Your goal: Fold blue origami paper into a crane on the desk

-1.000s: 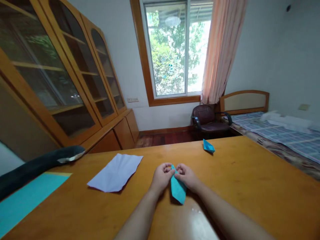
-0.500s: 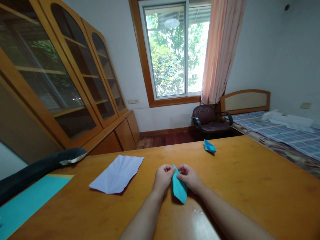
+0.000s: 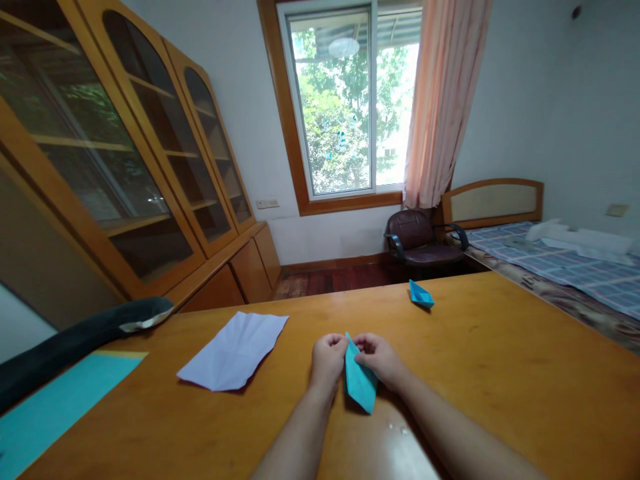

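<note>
Between my two hands is a folded piece of turquoise paper (image 3: 361, 387), long and pointed, with its far tip held up off the wooden table (image 3: 475, 373). My left hand (image 3: 327, 360) pinches its left side near that tip, the fingers curled and closed. On the opposite side my right hand (image 3: 383, 360) grips the paper between thumb and fingers. The layers inside the fold are hidden. Farther off to the right sits a small blue folded paper boat (image 3: 421, 295).
A creased pale lilac sheet (image 3: 235, 352) lies left of my hands. Turquoise sheets (image 3: 70, 400) rest at the table's left edge, near a dark curved padded object (image 3: 85, 340). Beyond the table stand a brown armchair (image 3: 420, 240), a bed (image 3: 565, 260) and a glass-fronted cabinet (image 3: 150, 153).
Both hands keep hold of the turquoise paper and shift very slightly. The view has moved a little; the other things stay in place.
</note>
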Tool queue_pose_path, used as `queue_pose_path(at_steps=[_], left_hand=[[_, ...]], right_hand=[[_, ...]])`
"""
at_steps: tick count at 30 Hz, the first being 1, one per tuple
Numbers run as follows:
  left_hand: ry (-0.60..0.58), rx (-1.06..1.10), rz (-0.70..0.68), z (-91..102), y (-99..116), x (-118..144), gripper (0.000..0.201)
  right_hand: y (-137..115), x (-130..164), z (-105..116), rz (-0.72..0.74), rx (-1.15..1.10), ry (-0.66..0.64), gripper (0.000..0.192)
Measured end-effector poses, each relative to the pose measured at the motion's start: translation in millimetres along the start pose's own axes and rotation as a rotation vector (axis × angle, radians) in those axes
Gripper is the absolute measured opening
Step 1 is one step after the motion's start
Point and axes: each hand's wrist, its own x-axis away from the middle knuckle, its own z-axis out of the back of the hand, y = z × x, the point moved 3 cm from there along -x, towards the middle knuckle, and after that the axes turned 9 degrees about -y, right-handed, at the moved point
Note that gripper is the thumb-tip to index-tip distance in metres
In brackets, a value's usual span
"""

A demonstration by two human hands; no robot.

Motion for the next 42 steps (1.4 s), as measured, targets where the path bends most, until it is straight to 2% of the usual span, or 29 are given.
queue_pose_path(at_steps=[7, 13, 18, 20, 24, 29, 33, 39, 42], left_hand=[[0.046, -0.005, -0.035, 2.0, -2.8, 1.2, 0.011], [0.03, 0.164, -0.014, -1.2, -5.3, 2.3, 0.02], [0.05, 0.267, -0.021, -3.0, -7.6, 1.9, 0.026], [0.055, 0.273, -0.016, -2.4, -7.7, 2.0, 0.029], [-0.012, 0.28, 0.034, -1.1, -7.7, 1.8, 0.037], [-0.098, 0.284, 0.053, 2.3, -12.5, -1.4, 0.035], [-0.084, 0.326, 0.071, 6.2, -18.7, -5.1, 0.042], [0.029, 0.281, 0.006, 12.7, -14.9, -10.1, 0.043], [0.024, 0.269, 0.002, 13.5, -11.9, -11.4, 0.047]], right_hand=[[-4.0, 1.2, -2.9, -0.001, 0.005, -0.029, 0.029], [-4.4, 0.5, -2.9, 0.009, 0.036, -0.034, 0.027], [1.7, -2.2, 1.1, -0.033, 0.033, 0.016, 0.047], [2.1, -3.1, 1.0, -0.05, 0.061, 0.008, 0.041], [0.3, -4.3, -1.8, -0.08, 0.151, -0.033, 0.02], [1.9, -6.2, -2.7, -0.11, 0.192, -0.027, 0.018], [4.1, -6.6, -1.7, -0.106, 0.22, -0.028, 0.017], [3.3, -3.5, -1.6, -0.108, 0.148, -0.164, 0.036], [1.8, -2.1, -0.4, -0.11, 0.122, -0.169, 0.042]])
